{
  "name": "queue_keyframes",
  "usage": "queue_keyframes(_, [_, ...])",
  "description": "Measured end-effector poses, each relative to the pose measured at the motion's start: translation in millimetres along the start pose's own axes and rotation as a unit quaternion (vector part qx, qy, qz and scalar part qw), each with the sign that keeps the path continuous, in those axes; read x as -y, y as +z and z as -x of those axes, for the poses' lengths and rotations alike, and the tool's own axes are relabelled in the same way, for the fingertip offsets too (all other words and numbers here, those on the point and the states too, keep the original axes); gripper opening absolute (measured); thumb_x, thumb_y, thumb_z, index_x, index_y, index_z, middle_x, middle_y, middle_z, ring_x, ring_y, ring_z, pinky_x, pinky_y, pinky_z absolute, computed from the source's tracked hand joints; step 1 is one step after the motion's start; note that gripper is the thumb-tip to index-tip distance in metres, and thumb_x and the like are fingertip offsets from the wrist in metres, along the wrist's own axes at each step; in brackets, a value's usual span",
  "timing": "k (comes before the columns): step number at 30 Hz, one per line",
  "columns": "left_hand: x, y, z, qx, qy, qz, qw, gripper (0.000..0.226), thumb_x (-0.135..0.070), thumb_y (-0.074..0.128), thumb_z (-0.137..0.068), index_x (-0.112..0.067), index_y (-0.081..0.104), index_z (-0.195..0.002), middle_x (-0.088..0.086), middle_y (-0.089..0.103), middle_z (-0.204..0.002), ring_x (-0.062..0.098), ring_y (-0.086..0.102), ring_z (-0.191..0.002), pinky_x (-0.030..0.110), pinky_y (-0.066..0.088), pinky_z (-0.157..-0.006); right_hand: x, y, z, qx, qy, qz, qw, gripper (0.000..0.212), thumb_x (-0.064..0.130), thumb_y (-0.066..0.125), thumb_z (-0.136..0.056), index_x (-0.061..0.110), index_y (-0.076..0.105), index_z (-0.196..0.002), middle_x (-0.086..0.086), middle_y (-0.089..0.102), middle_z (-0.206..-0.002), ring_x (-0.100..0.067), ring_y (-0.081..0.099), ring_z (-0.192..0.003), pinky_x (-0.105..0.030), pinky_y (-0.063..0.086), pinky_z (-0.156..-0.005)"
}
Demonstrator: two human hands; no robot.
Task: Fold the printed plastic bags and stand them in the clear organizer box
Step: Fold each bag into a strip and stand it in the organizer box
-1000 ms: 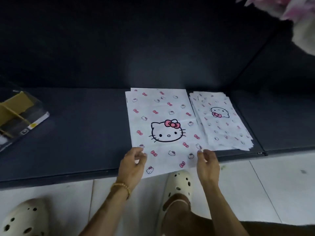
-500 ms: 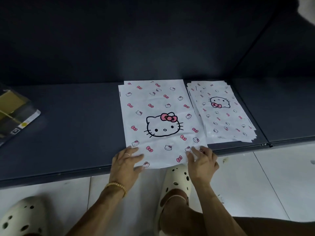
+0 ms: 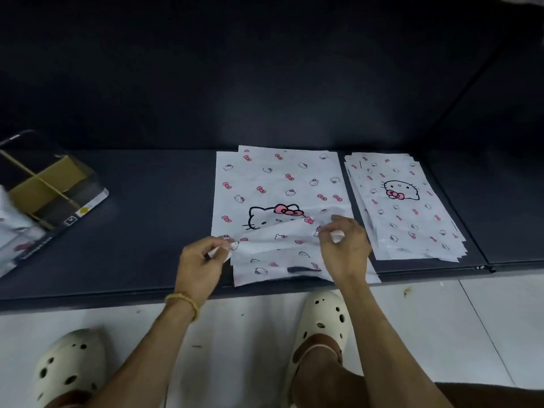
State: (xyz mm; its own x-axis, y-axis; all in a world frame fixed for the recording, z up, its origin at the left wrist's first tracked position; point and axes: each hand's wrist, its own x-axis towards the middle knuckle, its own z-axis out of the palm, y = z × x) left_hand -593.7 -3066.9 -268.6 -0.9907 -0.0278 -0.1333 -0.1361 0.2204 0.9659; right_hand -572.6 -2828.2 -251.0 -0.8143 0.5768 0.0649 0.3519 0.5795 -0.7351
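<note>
Half a second ago my hands lay flat on the near edge of the bag [image 3: 279, 184]; now that edge is lifted and rolled back over the lower half of the big cat face. My left hand [image 3: 200, 265] pinches the near left corner, and my right hand [image 3: 343, 248] pinches the near right corner, fingers curled on the plastic in both.

The bag lies on the dark shelf [image 3: 147, 231] straight ahead, its long axis running away from me, so the fold has to travel forward toward the far edge. Both hands sit about level on it, one at each side, neither clearly nearer. The handle slot shows on the underside of the raised flap.

Just to the right, nearly touching, lies the stack of bags [image 3: 406, 207], fanned and flat. My right knuckles are close to its near left corner, so I judge that side the one to watch. Well off to the left stands the clear box [image 3: 56, 195], tilted, with folded pieces blurred at its near end.
</note>
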Motion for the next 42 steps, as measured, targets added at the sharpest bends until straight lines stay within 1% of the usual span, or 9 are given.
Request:
queue_keyframes(3, [-7.1,-21.0,-11.4,-0.047,-0.009,-0.022,0.999,0.022,-0.007,0.059,-0.093,-0.021,0.066,-0.076,-0.009,0.067,-0.085,0.003,0.059,-0.077,0.007,0.042,-0.066,23.7,-0.7,1.1,0.07,0.021,-0.12,0.99,0.016,0.035,0.061,-0.094,0.021,0.067,-0.09,0.007,0.07,-0.097,-0.015,0.065,-0.092,-0.028,0.048,-0.079])
queue_keyframes(6, [-6.2,-38.5,-18.4,-0.096,-0.038,0.019,0.994,0.019,-0.013,0.059,-0.094,-0.022,0.065,-0.079,-0.002,0.067,-0.083,0.013,0.062,-0.077,0.014,0.049,-0.067,32.8,2.8,4.5,0.18,0.008,-0.173,0.968,0.046,0.059,0.068,-0.08,0.033,0.059,-0.116,0.016,0.065,-0.109,0.009,0.058,-0.097,-0.007,0.042,-0.074])
queue_keyframes(10, [1.2,-64.4,-23.0,-0.142,-0.119,0.079,0.98,0.016,-0.017,0.061,-0.094,-0.02,0.069,-0.08,0.006,0.071,-0.091,0.026,0.068,-0.087,0.037,0.057,-0.076,33.3,19.4,9.0,0.253,0.0,-0.118,0.96,0.076,0.042,0.087,-0.068,0.045,0.043,-0.13,0.028,0.053,-0.114,0.008,0.049,-0.106,-0.008,0.044,-0.076])
queue_keyframes(15, [10.4,-94.2,-22.7,-0.191,-0.204,0.152,0.948,0.016,-0.028,0.068,-0.089,-0.019,0.071,-0.076,0.007,0.075,-0.086,0.021,0.07,-0.07,0.031,0.055,-0.06,43.9,44.6,2.8,0.2,0.066,-0.165,0.963,0.01,0.018,0.072,-0.086,0.011,0.071,-0.094,-0.014,0.07,-0.086,-0.033,0.066,-0.078,-0.025,0.051,-0.06])
queue_keyframes(21, [13.1,-121.0,-11.1,-0.199,-0.217,0.127,0.947,0.062,-0.08,0.042,-0.077,-0.026,0.071,-0.086,-0.009,0.074,-0.075,0.011,0.071,-0.064,0.027,0.053,-0.05,72.4,84.9,-15.8,0.206,0.068,-0.119,0.969,0.019,0.021,0.062,-0.09,0.003,0.065,-0.087,-0.014,0.066,-0.085,-0.024,0.059,-0.068,-0.029,0.048,-0.062])
queue_keyframes(26, [38.2,-122.9,-11.0,-0.139,-0.19,0.018,0.972,0.028,-0.043,0.068,-0.086,-0.015,0.068,-0.09,0.0,0.075,-0.088,0.019,0.071,-0.079,0.031,0.054,-0.069,64.2,111.9,-29.5,0.213,0.112,-0.041,0.97,0.019,0.023,0.055,-0.091,0.009,0.053,-0.077,-0.002,0.055,-0.069,-0.021,0.052,-0.063,-0.027,0.041,-0.056])
queue_keyframes(30, [52.2,-111.5,-25.7,-0.128,-0.207,-0.164,0.956,0.004,-0.018,0.064,-0.087,-0.016,0.063,-0.09,0.005,0.07,-0.091,0.024,0.064,-0.084,0.028,0.048,-0.074,40.6,113.5,-27.3,0.229,0.161,0.022,0.96,0.03,0.026,0.059,-0.089,0.014,0.043,-0.067,0.001,0.048,-0.059,-0.017,0.045,-0.053,-0.024,0.03,-0.05])
queue_keyframes(35, [56.2,-104.5,-26.3,-0.152,-0.224,-0.26,0.927,0.039,-0.024,0.065,-0.088,-0.013,0.06,-0.125,0.012,0.067,-0.115,0.031,0.063,-0.103,0.033,0.047,-0.091,27.4,115.0,-26.8,0.199,0.1,0.094,0.97,0.038,0.022,0.055,-0.092,0.013,0.031,-0.065,-0.001,0.035,-0.06,-0.018,0.035,-0.053,-0.027,0.025,-0.049])
queue_keyframes(42, [56.5,-103.5,-20.3,-0.147,-0.178,-0.36,0.904,0.042,-0.024,0.064,-0.088,-0.015,0.055,-0.128,0.012,0.064,-0.121,0.033,0.06,-0.107,0.042,0.051,-0.087,25.8,124.4,-29.0,0.197,0.079,0.155,0.965,0.036,0.033,0.057,-0.094,0.008,0.049,-0.07,-0.008,0.052,-0.062,-0.026,0.05,-0.062,-0.026,0.033,-0.052])
